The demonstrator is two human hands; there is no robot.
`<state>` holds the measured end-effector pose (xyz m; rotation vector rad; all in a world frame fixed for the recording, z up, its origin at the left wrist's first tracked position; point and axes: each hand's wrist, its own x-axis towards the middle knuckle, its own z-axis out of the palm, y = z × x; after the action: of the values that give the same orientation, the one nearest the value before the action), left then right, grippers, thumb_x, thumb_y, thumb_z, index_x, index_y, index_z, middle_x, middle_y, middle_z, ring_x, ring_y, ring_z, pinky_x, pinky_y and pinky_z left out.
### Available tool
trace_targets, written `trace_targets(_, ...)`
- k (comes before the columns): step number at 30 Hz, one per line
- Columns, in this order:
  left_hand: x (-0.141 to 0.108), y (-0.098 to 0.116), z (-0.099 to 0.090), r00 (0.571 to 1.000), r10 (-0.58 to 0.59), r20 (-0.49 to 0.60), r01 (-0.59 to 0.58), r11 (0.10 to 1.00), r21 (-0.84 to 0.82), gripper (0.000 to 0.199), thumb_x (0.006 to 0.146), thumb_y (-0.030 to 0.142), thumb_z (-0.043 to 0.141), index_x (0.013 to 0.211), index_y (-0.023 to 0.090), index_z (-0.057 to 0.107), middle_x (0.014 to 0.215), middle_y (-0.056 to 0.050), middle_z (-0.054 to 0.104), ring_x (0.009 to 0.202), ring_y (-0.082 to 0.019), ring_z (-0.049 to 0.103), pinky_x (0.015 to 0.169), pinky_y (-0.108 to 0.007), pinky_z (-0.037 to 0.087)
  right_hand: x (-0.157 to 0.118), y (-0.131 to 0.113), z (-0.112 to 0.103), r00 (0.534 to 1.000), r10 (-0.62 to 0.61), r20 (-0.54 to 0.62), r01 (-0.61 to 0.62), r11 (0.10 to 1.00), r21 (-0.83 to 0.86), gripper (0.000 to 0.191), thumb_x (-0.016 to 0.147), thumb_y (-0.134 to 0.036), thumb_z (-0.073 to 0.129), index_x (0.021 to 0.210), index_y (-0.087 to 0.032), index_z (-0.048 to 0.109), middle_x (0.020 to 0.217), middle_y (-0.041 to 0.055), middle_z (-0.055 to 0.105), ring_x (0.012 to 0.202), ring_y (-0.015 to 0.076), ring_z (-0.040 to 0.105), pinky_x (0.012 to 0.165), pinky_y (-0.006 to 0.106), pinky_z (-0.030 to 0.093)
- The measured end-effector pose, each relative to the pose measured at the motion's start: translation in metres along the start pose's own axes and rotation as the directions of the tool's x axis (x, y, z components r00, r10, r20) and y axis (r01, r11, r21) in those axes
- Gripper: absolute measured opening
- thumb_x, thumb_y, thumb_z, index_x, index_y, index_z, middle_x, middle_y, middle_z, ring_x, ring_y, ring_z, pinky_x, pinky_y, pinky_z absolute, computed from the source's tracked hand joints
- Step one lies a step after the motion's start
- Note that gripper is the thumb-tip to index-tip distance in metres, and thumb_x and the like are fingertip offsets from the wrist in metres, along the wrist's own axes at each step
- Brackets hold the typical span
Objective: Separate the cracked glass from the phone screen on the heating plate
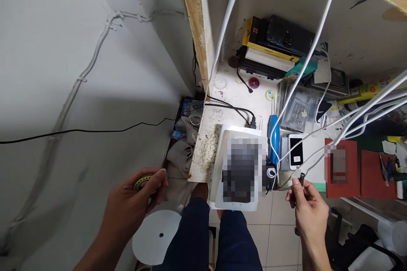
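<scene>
My left hand (136, 197), at the lower left, is wrapped round a small round yellow-and-black spool (143, 182). On the right, my right hand (308, 205) pinches a small dark piece (302, 178) between thumb and fingers; what it is cannot be made out. Between my hands a white plate-like device (257, 203) lies at the bench edge, with a blurred dark object on top. A black plug (252, 123) sits at its far edge. Beside it are a blue-handled tool (274, 135), a small black box with a dial (271, 172) and a white phone (296, 152).
White cables (307, 59) hang across the bench from above. Stacked boxes (270, 51) and a clear parts case (297, 108) stand behind. Red mats (346, 152) lie right. A wooden post (199, 29) rises left of the bench; a round white stool (155, 237) stands below.
</scene>
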<state>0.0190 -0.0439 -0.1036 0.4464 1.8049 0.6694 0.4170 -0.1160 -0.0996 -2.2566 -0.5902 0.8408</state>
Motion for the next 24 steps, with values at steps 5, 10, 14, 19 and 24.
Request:
trace_targets(5, 0.006, -0.004, -0.024, 0.999, 0.005, -0.054, -0.003, 0.999, 0.048, 0.055, 0.066, 0.069, 0.092, 0.087, 0.021, 0.075, 0.076, -0.004, 0.070, 0.056, -0.013, 0.058, 0.046, -0.023, 0.049, -0.011, -0.001, 0.018, 0.998, -0.007, 0.060, 0.004, 0.998, 0.062, 0.052, 0.087, -0.072, 0.080, 0.086, -0.021, 0.069, 0.066, 0.0000, 0.063, 0.062, 0.0133, 0.054, 0.054, 0.025, 0.042)
trace_targets(10, 0.003, -0.009, -0.016, 1.000, -0.010, -0.012, 0.010, 0.998, 0.059, 0.056, 0.068, 0.071, 0.091, 0.084, 0.021, 0.074, 0.071, -0.003, 0.068, 0.051, -0.012, 0.053, 0.040, -0.022, 0.040, -0.008, 0.004, 0.014, 1.000, -0.014, 0.007, 0.013, 0.993, 0.115, 0.049, 0.088, -0.068, 0.082, 0.086, -0.020, 0.069, 0.068, -0.0003, 0.063, 0.062, 0.0129, 0.054, 0.055, 0.025, 0.044)
trace_targets(14, -0.003, -0.015, -0.003, 0.998, -0.018, 0.065, 0.017, 1.000, 0.015, 0.055, 0.069, 0.070, 0.091, 0.082, 0.019, 0.073, 0.066, -0.003, 0.066, 0.048, -0.012, 0.051, 0.039, -0.021, 0.036, -0.002, 0.008, 0.005, 0.997, -0.020, -0.076, 0.029, 0.992, 0.123, 0.049, 0.087, -0.067, 0.084, 0.090, -0.020, 0.071, 0.069, -0.0006, 0.064, 0.062, 0.0129, 0.056, 0.056, 0.026, 0.044)
trace_targets(19, -0.005, -0.025, -0.011, 0.997, -0.007, 0.075, 0.004, 0.999, 0.032, 0.052, 0.075, 0.069, 0.087, 0.084, 0.019, 0.074, 0.066, -0.004, 0.068, 0.048, -0.012, 0.051, 0.039, -0.021, 0.036, -0.002, 0.007, 0.008, 0.997, -0.018, -0.069, 0.027, 0.989, 0.142, 0.048, 0.086, -0.063, 0.086, 0.085, -0.020, 0.068, 0.070, -0.0010, 0.063, 0.062, 0.0127, 0.056, 0.056, 0.026, 0.044)
trace_targets(24, -0.007, -0.034, -0.025, 0.999, -0.035, 0.019, 0.035, 0.999, 0.019, 0.049, 0.074, 0.065, 0.090, 0.083, 0.020, 0.074, 0.072, -0.004, 0.070, 0.049, -0.012, 0.053, 0.039, -0.022, 0.038, -0.007, 0.001, 0.019, 0.999, -0.036, -0.026, 0.040, 0.982, 0.187, 0.043, 0.088, -0.059, 0.086, 0.090, -0.020, 0.069, 0.067, -0.0013, 0.063, 0.062, 0.0140, 0.057, 0.058, 0.027, 0.045)
